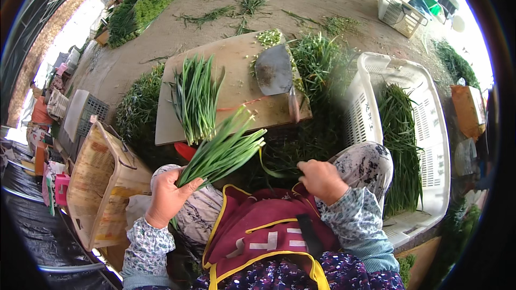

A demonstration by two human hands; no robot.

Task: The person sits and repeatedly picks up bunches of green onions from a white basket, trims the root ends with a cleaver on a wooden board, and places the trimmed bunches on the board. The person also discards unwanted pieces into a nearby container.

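Observation:
My left hand [171, 197] is closed around the leafy end of a bunch of green stalks [227, 153], likely garlic chives, whose pale cut ends point right. Over my knee is my right hand [322, 179], fingers curled, slightly blurred; a thin yellow-green leaf [267, 169] hangs between it and the bunch, and I cannot tell whether the fingers grip it. Beyond them a wooden board [238, 64] bears another bunch of stalks [197, 100], a red strip [242, 104], chopped stalk ends [269, 37] and a cleaver [275, 70] with its wooden handle towards me.
A white plastic crate [435, 161] holding long green stalks [397, 141] stands at my right. A stained crate [94, 181] tilts at my left. Heaps of leaves [318, 58] flank the board, with scraps on the dirt floor. People sit far off at the left.

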